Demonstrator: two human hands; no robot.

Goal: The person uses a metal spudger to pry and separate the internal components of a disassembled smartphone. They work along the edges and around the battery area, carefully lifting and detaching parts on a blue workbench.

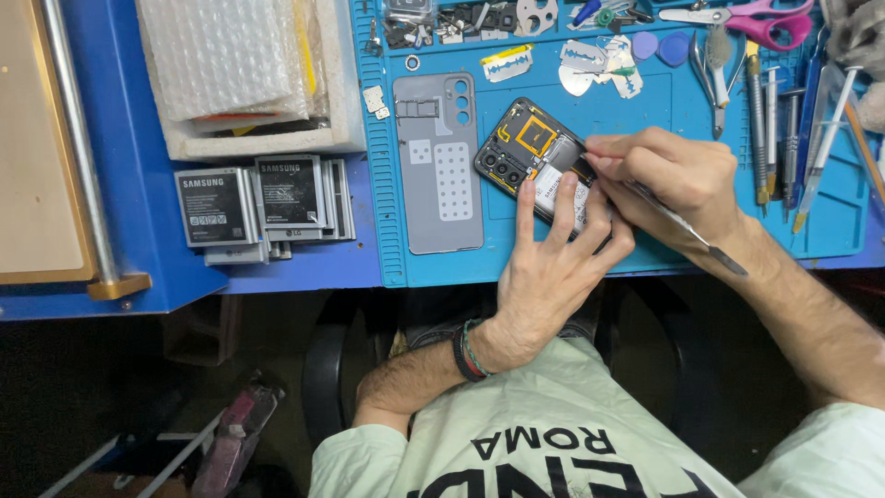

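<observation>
Left hand point(553, 254) spread flat on opened phone point(530, 152), right hand point(678, 175) pinching metal tool point(687, 229), near mat's front edge point(442, 272)

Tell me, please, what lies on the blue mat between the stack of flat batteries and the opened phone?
In the head view, the grey back cover lies inner side up between the batteries and the opened phone.

batteries point(263, 205): stack of flat dark-grey rectangles with white print labels, on blue bench left of mat | bubble wrap point(226, 55): clear bundle in white foam box point(346, 92), top left | phone battery label point(553, 189): white strip inside opened phone point(530, 157), partly under fingers
</observation>
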